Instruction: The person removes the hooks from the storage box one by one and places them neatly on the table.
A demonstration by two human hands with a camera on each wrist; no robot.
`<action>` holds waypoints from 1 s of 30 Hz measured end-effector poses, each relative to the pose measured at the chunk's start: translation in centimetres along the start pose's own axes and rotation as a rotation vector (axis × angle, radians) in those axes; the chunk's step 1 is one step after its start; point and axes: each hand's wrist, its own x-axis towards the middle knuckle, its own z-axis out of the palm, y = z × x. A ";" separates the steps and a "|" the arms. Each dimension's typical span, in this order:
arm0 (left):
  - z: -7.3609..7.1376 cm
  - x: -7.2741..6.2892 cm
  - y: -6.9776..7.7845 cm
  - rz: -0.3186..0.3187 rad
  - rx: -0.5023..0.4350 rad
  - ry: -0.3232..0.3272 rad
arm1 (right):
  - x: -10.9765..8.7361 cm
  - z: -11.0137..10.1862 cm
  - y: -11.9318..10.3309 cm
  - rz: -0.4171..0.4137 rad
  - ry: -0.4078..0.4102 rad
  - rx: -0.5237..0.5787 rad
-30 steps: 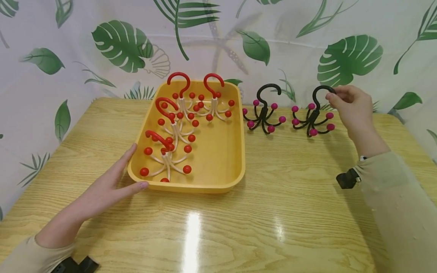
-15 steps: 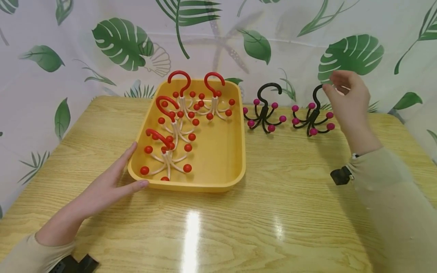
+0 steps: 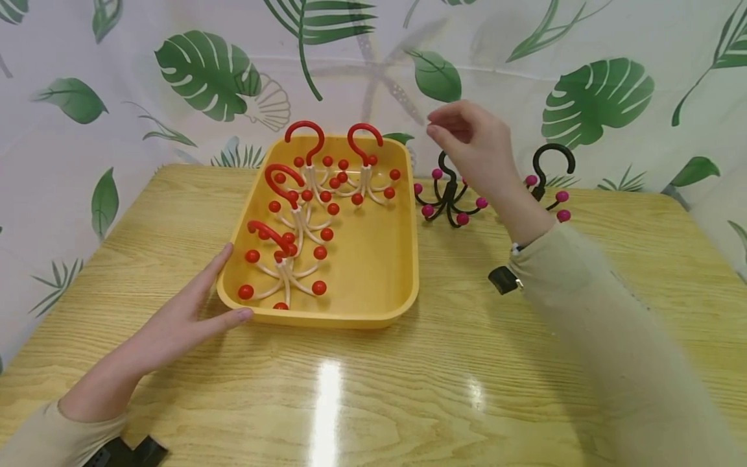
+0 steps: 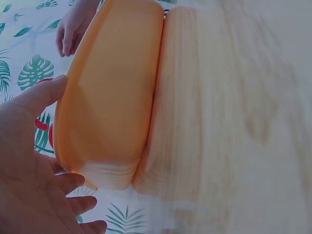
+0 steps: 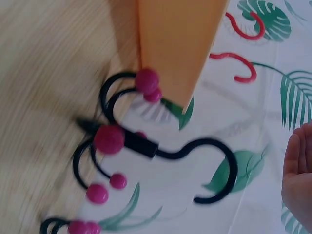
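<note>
My left hand rests against the near-left corner of a yellow plastic tray, thumb on the front rim and straight fingers along the left side. In the tray stand several white multi-arm hook hangers, such as this one, with red hooks and red ball tips. My right hand is in the air, fingers loosely bent, holding nothing. It is in front of the top of a black hook hanger with magenta ball tips, partly hiding its hook. In the right wrist view this black hanger appears apart from the hand.
A second black hanger stands farther right, partly hidden by my right wrist. The wooden table ends at a leaf-patterned cloth backdrop. The hangers' hooks rise above the tray rim.
My right hand has let go of the right black hanger's hook and moved left to above the other black hanger. Both hangers stand where they were; the left hand has not moved.
</note>
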 end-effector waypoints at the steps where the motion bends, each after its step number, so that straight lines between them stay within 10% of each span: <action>1: 0.0 0.0 0.0 0.001 0.001 0.001 | 0.3 0.6 -0.2 -0.006 -0.017 0.006; 13: 0.0 0.0 -0.1 0.003 0.011 0.004 | 3.0 5.4 -0.3 0.129 -0.190 0.097; 30: -0.1 0.0 -0.2 0.014 0.015 0.009 | 4.2 8.0 0.6 0.273 -0.237 0.007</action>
